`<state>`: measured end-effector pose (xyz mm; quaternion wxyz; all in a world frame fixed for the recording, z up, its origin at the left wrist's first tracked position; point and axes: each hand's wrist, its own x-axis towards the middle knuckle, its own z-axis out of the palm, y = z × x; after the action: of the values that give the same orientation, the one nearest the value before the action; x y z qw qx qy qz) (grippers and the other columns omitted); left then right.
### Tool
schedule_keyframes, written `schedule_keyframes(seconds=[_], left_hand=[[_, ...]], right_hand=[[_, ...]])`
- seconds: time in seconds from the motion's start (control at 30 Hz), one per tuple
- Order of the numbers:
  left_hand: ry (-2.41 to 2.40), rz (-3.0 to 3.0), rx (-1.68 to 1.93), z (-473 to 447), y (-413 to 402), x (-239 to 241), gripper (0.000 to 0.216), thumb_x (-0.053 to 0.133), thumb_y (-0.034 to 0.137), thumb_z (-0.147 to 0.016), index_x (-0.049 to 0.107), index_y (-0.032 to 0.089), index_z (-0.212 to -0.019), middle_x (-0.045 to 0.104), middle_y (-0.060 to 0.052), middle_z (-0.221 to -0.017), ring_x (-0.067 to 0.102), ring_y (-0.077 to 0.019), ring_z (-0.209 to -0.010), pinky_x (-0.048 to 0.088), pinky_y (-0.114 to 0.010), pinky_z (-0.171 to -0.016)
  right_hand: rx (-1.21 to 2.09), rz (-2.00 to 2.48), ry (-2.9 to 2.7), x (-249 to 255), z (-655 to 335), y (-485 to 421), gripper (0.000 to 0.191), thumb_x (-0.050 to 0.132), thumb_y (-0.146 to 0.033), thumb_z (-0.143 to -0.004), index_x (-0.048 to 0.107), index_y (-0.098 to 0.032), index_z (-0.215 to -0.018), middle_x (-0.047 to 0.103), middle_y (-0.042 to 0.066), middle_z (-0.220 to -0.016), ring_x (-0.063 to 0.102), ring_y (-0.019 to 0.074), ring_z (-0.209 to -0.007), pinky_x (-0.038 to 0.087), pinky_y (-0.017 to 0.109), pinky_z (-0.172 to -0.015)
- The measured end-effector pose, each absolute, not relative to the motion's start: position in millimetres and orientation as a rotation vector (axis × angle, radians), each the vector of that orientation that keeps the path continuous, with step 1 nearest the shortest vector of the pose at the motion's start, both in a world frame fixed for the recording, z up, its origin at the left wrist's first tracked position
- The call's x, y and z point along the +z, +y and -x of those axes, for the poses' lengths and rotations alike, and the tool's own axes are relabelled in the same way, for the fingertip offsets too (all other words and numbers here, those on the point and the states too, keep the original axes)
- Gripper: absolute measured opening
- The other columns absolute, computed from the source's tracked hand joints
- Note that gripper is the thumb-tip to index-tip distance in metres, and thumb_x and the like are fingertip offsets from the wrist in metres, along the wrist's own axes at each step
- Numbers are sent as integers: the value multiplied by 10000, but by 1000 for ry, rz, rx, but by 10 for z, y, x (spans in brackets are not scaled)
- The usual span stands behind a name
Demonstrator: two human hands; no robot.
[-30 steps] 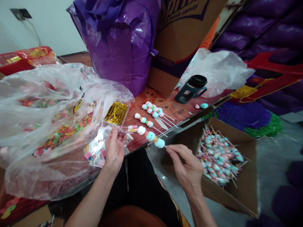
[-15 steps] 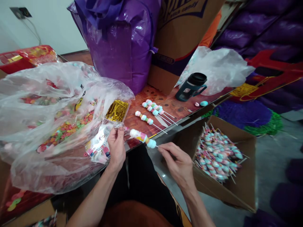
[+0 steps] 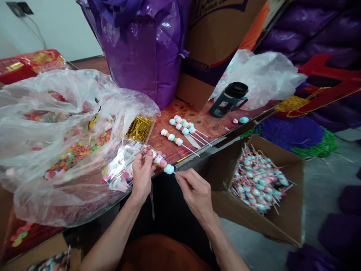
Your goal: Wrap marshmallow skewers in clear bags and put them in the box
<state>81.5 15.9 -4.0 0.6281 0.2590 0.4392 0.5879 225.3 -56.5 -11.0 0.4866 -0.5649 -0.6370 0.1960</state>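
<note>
Between my hands, above the table's front edge, is a candy skewer (image 3: 168, 169) of pastel marshmallows and gummy rings, partly inside a clear printed wrapper (image 3: 159, 159). My left hand (image 3: 143, 171) is closed on the wrapper around its upper end. The fingertips of my right hand (image 3: 195, 188) pinch the bare white stick below the lowest blue marshmallow. Just left of my left hand lies a stack of clear printed bags (image 3: 120, 167). Gold twist ties (image 3: 139, 129) lie in a clear packet behind it. Several unwrapped candy skewers (image 3: 180, 126) rest on the table to the right.
A large clear plastic bag of gummy rings (image 3: 79, 154) covers the table's left side. Behind stand a purple bag (image 3: 141, 56) and a tall carton (image 3: 200, 49). A dark bottle (image 3: 229, 99) stands near the right edge. A cardboard box (image 3: 295, 195) of wrapped skewers sits lower right.
My right hand has moved left and pushed the candy skewer further into the wrapper. The skewer's top now reaches my left fingers. The camera view has shifted slightly.
</note>
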Motion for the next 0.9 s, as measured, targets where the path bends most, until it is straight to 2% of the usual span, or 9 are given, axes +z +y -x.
schedule_keyframes(seconds=[0.13, 0.33, 0.53, 0.6, 0.67, 0.77, 0.9], left_hand=[[959, -541, 1301, -792, 165, -69, 491, 820, 545, -712, 620, 155, -933, 760, -71, -892, 756, -215, -827, 592, -311, -742], [936, -579, 1189, -779, 136, -101, 457, 816, 524, -729, 634, 151, -920, 769, -72, -876, 755, -205, -777, 599, -312, -736], [924, -511, 1228, -702, 196, -105, 449, 817, 516, -735, 620, 148, -901, 779, -90, -908, 765, -222, -824, 600, -326, -775], [911, -491, 1265, -681, 217, -104, 450, 823, 508, -733, 616, 157, -924, 783, -86, -932, 767, -223, -844, 599, -323, -782], [898, -491, 1249, -670, 221, -105, 446, 830, 503, -727, 605, 161, -906, 785, -87, -933, 769, -228, -841, 601, -326, -775], [892, -514, 1167, -669, 205, -111, 443, 832, 503, -724, 589, 153, -849, 784, -104, -915, 769, -237, -835, 604, -338, -777], [913, -532, 1120, -686, 176, -129, 447, 828, 500, -730, 607, 148, -897, 784, -124, -945, 765, -247, -864, 604, -373, -812]], right_hand=[[664, 1399, -1477, -79, -2206, -577, 203, 574, -194, -952, 680, -188, -779, 549, -15, -682, 511, 113, -610, 396, 249, -598], [961, 1481, -1239, -43, -2133, -492, 213, 577, -274, -924, 664, -192, -748, 567, -17, -671, 522, 129, -641, 404, 256, -630], [972, 1499, -1250, -5, -2109, -492, 222, 577, -304, -903, 664, -187, -736, 568, -9, -671, 508, 126, -642, 388, 255, -628], [1078, 1513, -1163, -34, -2134, -522, 228, 592, -338, -892, 672, -181, -747, 555, -10, -649, 475, 114, -595, 352, 243, -560], [1267, 1499, -1012, -74, -2159, -536, 242, 616, -389, -872, 678, -172, -783, 524, -24, -609, 393, 90, -509, 265, 230, -475], [1463, 1439, -856, -110, -2169, -513, 282, 637, -442, -853, 666, -163, -824, 450, -59, -545, 270, 64, -439, 162, 224, -435], [1311, 1475, -1019, -91, -2103, -449, 273, 600, -427, -876, 638, -181, -766, 435, -60, -519, 332, 86, -464, 236, 224, -451]])
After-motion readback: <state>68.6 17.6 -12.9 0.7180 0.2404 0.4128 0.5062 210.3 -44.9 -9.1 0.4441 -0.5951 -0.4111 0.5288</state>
